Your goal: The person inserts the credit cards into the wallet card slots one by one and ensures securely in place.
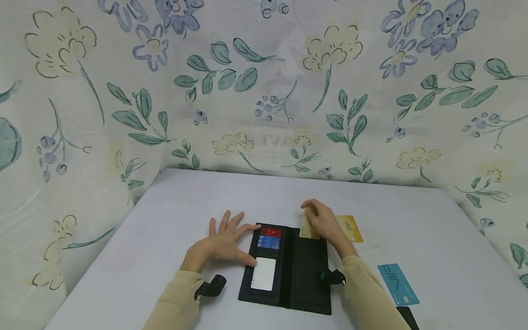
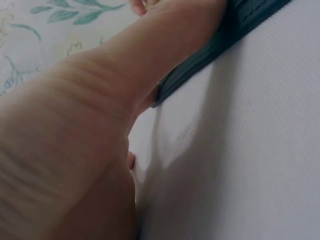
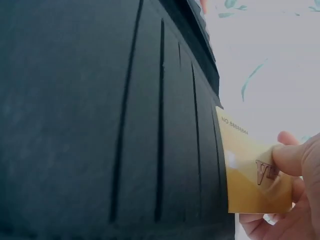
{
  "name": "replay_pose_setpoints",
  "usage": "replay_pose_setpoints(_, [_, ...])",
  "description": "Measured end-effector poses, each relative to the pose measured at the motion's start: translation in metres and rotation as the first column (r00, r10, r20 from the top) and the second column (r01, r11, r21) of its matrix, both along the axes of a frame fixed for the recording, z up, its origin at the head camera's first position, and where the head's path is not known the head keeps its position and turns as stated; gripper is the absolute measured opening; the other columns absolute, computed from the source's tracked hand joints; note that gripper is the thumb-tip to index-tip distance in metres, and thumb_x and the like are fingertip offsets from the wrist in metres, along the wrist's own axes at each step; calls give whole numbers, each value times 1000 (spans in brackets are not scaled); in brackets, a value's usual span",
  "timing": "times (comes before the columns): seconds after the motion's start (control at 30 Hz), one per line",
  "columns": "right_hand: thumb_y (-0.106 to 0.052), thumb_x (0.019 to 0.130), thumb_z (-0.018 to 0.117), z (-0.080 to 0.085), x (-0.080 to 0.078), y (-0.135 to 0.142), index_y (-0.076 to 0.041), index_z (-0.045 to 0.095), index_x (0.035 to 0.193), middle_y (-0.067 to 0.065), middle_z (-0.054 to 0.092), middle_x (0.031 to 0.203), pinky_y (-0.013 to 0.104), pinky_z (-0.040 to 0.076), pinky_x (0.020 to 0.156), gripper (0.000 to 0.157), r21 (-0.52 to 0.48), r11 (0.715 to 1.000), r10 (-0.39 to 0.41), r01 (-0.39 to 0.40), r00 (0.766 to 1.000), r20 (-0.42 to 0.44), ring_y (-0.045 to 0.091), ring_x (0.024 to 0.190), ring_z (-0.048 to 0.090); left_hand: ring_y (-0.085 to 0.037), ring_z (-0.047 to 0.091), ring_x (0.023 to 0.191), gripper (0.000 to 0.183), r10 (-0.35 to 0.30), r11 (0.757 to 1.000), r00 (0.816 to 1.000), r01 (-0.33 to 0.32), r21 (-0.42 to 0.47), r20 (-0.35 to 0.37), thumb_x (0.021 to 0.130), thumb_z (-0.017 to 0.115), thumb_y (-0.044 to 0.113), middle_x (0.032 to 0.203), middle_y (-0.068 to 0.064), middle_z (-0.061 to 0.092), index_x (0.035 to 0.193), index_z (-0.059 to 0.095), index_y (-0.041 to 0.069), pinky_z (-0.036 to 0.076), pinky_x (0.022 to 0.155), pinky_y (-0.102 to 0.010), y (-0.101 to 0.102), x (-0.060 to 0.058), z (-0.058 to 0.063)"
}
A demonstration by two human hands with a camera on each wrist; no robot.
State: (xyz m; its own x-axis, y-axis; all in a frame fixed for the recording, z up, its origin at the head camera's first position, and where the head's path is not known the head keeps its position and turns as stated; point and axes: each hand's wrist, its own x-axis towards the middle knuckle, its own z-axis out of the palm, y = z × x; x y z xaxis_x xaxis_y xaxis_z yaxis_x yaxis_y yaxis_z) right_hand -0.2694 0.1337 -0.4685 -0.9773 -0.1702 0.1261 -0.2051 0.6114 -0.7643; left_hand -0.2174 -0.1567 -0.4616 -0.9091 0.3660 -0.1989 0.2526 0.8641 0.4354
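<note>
A black card wallet (image 1: 307, 288) lies spread flat on the white table. Red and blue cards (image 1: 269, 239) sit in its left side's upper slots, above a white card (image 1: 264, 274) in the lower window. My left hand (image 1: 220, 243) has its fingers spread, thumb and index finger touching the wallet's left edge. Between thumb and fingers, my right hand (image 1: 323, 224) pinches a gold VIP card (image 3: 250, 175). That card's edge is right at the top slot of the wallet's right side, where several slots run across the black leather.
Another gold card (image 1: 350, 228) lies on the table just right of my right hand. Nearer the front right is a blue VIP card (image 1: 398, 284), with a dark object (image 1: 407, 317) partly hidden by my right sleeve. A floral curtain (image 1: 264, 123) hangs behind the table.
</note>
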Motion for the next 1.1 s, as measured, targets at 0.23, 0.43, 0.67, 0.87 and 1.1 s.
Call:
replay_pose_setpoints(0.23, [-9, 100, 50, 0, 5, 1, -7, 64, 116, 16, 60, 129, 48, 43, 100, 21, -2, 999, 42, -42, 999, 6, 30, 111, 53, -43, -14, 149, 92, -4, 1000, 1000, 4, 5, 2, 67, 80, 64, 166, -12, 6, 146, 44, 35, -16, 109, -70, 0, -1, -1])
replay_pose_setpoints(0.43, [-8, 100, 51, -3, 9, 0, -4, 65, 118, 17, 61, 130, 52, 41, 105, 23, 37, 998, 53, -53, 999, -8, 32, 119, 54, -43, -13, 149, 92, -8, 1000, 1000, 8, 5, -1, 67, 80, 64, 166, -12, 6, 146, 44, 34, -16, 110, -70, 0, 0, -1])
replay_pose_setpoints(0.67, [-7, 99, 53, -6, 14, -3, -3, 66, 119, 15, 65, 125, 52, 41, 106, 24, 80, 995, 67, -63, 997, -47, 32, 119, 55, -43, -14, 149, 92, 2, 1000, 1000, -2, 13, 9, 67, 80, 63, 165, -13, 7, 146, 44, 33, -16, 110, -69, -1, 2, 0])
replay_pose_setpoints(0.87, [-8, 98, 55, -7, 17, -3, -3, 68, 118, 15, 65, 122, 51, 40, 104, 24, 112, 992, 67, -59, 996, -65, 32, 115, 54, -44, -12, 149, 91, 13, 1000, 1000, -13, 13, -4, 66, 81, 62, 165, -13, 9, 145, 46, 34, -15, 110, -70, 0, 3, 1])
replay_pose_setpoints(1.1, [-10, 96, 58, -4, 22, -3, -6, 70, 117, 14, 61, 112, 49, 39, 93, 24, 201, 978, 71, -56, 995, -72, 32, 107, 47, -43, -12, 150, 91, 14, 1000, 1000, -14, 9, -4, 66, 81, 62, 165, -12, 8, 145, 45, 35, -15, 111, -69, 1, 2, -1])
